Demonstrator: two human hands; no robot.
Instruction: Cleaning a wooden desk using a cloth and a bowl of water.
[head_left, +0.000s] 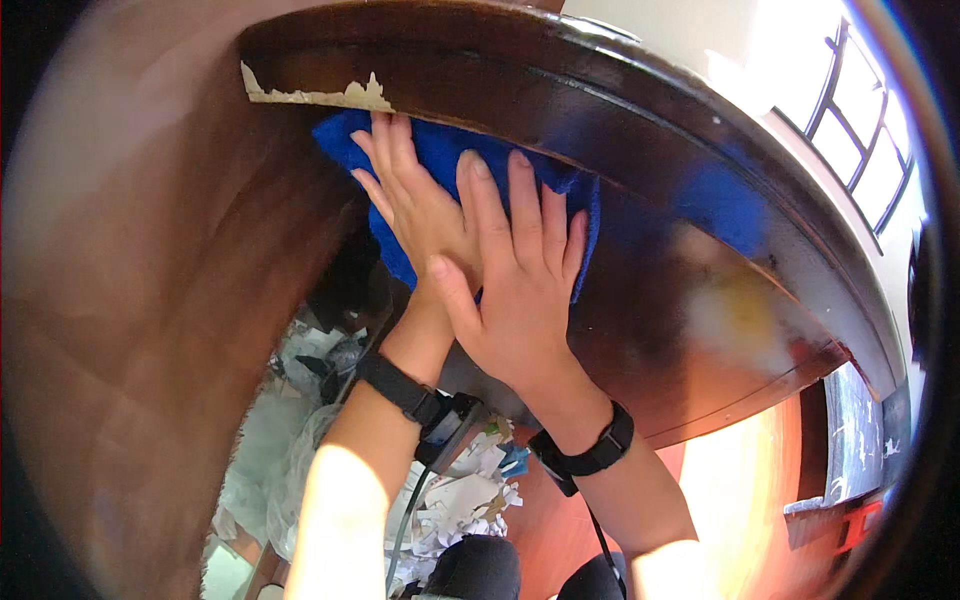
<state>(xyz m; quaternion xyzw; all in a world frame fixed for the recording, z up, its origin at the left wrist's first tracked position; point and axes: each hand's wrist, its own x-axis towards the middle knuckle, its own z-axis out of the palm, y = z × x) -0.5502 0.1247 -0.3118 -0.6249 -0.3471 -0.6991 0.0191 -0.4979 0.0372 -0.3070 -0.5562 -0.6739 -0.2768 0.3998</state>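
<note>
A blue cloth (445, 145) lies spread against the dark brown wooden panel (640, 300), just below its curved edge. My left hand (415, 205) presses flat on the cloth, fingers stretched toward the edge. My right hand (525, 285) also lies flat on the cloth, fingers spread, its thumb side overlapping my left hand. Part of the left hand is hidden beneath it. Both wrists wear black straps; the left strap (400, 388) and the right strap (600, 445) carry small dark devices with cables.
Above the cloth, pale peeled patches (320, 92) mark the dark wooden rim (560, 75). Brown material (150, 300) fills the left side. Torn paper and plastic scraps (455, 515) lie below my arms. A barred window (855, 110) is at upper right, and a red object (858, 525) at lower right.
</note>
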